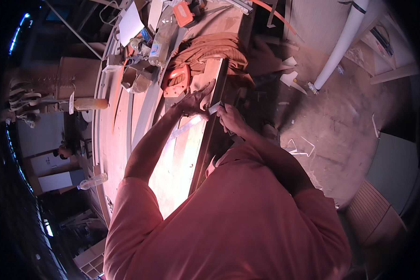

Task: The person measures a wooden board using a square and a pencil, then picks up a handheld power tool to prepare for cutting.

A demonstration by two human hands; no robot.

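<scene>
My left hand [196,102] lies spread over a pale wooden board [212,70], its fingers stretched apart. A flat metal straightedge, perhaps a square [186,128], runs slantwise across the board, passing by the thumb of that hand. At the board's right edge my right hand [232,120] is closed, fingertips against the straightedge's light-coloured end [214,108]. Whatever else those fingers grip is hidden. Just beyond my left hand rests a handsaw with an orange handle [177,81]. Behind it a brown cloth [214,49] is bunched on the bench.
At the far left of the bench [119,135] are a clear plastic bottle [162,45], an orange case [183,14] and crumpled scraps [137,77]. Another bottle [93,181] lies at the left edge. Right, a white pipe [338,49] slants over the littered floor [336,126].
</scene>
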